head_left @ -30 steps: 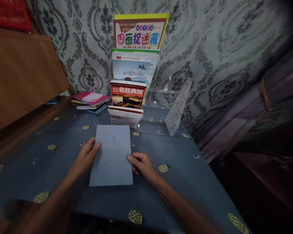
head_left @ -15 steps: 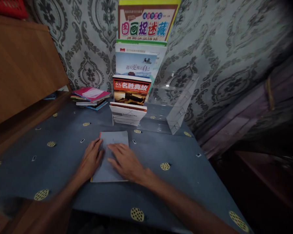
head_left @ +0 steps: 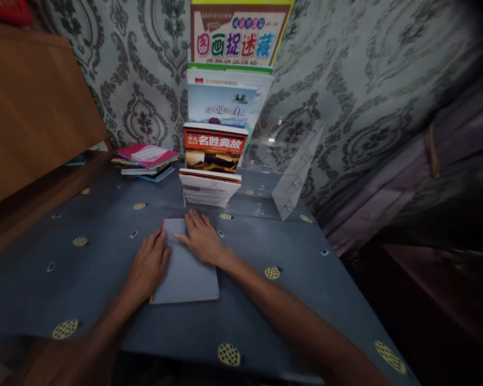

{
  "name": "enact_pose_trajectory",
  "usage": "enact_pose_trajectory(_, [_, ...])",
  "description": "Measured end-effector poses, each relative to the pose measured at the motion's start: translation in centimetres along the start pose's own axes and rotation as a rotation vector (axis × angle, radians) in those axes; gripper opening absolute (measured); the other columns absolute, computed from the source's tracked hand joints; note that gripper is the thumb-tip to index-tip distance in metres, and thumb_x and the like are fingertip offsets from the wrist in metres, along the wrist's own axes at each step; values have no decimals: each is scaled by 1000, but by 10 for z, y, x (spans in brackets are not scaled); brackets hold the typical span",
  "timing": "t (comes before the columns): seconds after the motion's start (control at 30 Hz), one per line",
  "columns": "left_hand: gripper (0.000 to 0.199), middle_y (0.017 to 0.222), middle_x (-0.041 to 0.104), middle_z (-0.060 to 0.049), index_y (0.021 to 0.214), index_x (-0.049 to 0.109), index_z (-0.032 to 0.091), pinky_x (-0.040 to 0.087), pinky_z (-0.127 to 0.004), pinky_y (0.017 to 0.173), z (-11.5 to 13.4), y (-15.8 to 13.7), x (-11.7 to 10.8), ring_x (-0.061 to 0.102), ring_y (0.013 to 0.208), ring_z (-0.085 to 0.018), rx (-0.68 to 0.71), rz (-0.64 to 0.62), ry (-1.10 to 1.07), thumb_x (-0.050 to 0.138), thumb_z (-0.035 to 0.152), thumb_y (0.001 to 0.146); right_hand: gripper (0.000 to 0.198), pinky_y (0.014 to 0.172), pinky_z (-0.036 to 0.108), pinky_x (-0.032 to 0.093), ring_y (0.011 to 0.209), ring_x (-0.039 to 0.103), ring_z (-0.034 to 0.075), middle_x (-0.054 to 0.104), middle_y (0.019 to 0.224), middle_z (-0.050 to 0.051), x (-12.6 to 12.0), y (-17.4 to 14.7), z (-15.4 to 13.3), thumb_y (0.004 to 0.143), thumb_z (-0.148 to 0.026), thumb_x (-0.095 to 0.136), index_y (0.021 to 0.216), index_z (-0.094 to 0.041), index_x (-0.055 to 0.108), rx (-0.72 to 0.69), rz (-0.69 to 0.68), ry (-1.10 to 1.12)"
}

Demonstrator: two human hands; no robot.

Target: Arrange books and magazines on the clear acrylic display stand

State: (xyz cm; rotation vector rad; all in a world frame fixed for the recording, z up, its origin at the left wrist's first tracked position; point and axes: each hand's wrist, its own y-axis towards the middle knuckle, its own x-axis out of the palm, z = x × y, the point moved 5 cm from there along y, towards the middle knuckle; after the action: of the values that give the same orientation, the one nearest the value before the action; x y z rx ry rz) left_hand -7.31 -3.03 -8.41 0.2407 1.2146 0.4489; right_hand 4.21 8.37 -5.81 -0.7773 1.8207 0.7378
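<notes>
A book with a plain pale grey-blue face (head_left: 189,281) lies flat on the table, a thin orange-yellow strip along its left edge. My left hand (head_left: 149,262) rests on that left edge, fingers stretched out toward the far corner. Across the book's upper right part lies my right hand (head_left: 201,236), palm down, fingers extended and thumb apart, pointing left. Both hands touch the book without gripping it. Part of its far right corner is hidden under my right hand.
Behind the book stands a clear acrylic rack (head_left: 293,182), its left side filled with upright books (head_left: 215,150). A stack of books and booklets (head_left: 147,161) sits at the back left, near a wooden cabinet (head_left: 36,107). A patterned blue tablecloth (head_left: 290,316) covers the table.
My right hand has slid away from me over the page, from the book's middle to its upper right. My left hand has stayed at the left edge.
</notes>
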Motion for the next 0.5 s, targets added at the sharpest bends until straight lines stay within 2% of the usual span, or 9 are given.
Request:
enact_pose_trajectory(0.1, [43,134,56,-16,140,47,15,48,-50,104,4,0,-1,56,122,-30,3,-14,52,33,32,102,74,123,52,23,152,25,33,33,158,26,-2,-14,9,103,-54,34,149,4,39,75,24,-16])
enact_pose_trajectory(0.2, [43,132,58,-16,139,48,15,48,-50,103,7,1,-3,57,120,-30,-8,-13,70,32,30,102,75,123,55,20,153,20,33,30,160,25,-1,-37,6,103,-55,34,151,3,36,106,21,-12])
enact_pose_trajectory(0.33, [43,133,58,-15,139,48,18,47,-50,104,9,1,-4,56,120,-29,-16,-13,71,33,30,101,76,123,58,18,154,16,34,29,161,23,3,-75,-8,101,-58,38,152,-1,36,67,27,3])
enact_pose_trajectory(0.5, [46,138,55,-18,140,48,13,45,-50,106,3,4,0,53,126,-31,8,-29,79,31,31,101,73,123,60,20,154,16,33,26,163,20,4,-105,-24,101,-53,40,155,-4,33,-2,-4,17])
